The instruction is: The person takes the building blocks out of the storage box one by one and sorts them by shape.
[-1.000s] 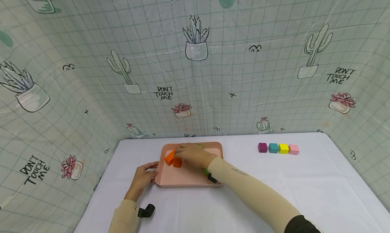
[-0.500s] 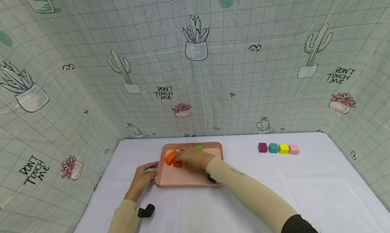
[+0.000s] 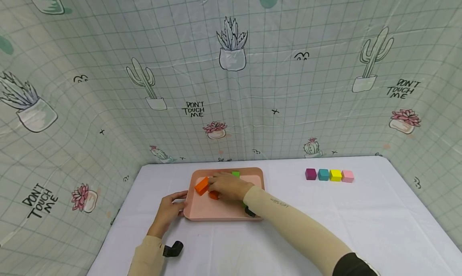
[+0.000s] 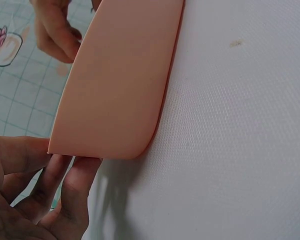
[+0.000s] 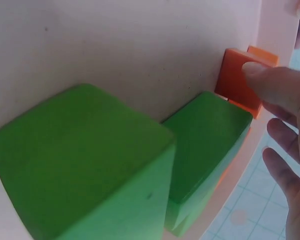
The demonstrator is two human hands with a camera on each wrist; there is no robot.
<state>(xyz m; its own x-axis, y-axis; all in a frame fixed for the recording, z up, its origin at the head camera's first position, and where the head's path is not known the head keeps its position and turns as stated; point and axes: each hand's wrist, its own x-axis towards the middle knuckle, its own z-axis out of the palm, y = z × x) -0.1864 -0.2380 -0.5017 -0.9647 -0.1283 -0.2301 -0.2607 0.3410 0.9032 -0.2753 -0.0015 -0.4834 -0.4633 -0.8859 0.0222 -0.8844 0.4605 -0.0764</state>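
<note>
The right hand is pinching an orange block, near-right of its slanted orange neighbour; left hand, fingers apart, is touching the tray.

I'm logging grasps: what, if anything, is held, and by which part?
Right hand apparently pinches an orange block, thumb on one face; left hand touches the tray at its left end.

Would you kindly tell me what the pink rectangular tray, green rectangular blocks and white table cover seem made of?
The pink rectangular tray looks like matte plastic: smooth, seamless wall, rounded corner. The green rectangular blocks may be painted wood or plastic; flat, evenly coloured, dull faces leave it open. The white table cover is probably matte fabric, given its fine, seemingly woven texture.
</note>
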